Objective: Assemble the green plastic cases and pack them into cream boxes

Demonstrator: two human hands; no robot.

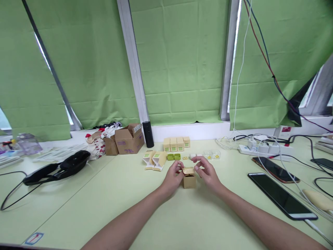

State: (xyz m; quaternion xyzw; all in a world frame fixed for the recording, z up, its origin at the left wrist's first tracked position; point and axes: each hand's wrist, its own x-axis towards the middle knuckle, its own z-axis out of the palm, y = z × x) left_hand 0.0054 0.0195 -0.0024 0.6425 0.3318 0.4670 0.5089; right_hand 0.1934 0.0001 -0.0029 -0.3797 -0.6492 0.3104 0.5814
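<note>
brown cardboard box, lid raised: stood on the tabletop between left hand, grip half-curled at its side, and right hand, grip loosely parted by the lid; firm hold could not be told. risk: uneven finger pressure might have creased the lid.

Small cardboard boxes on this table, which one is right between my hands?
The front small box, top flap raised, between your left hand and right hand. The green-labelled boxes all sit farther back, away from your hands.
</note>
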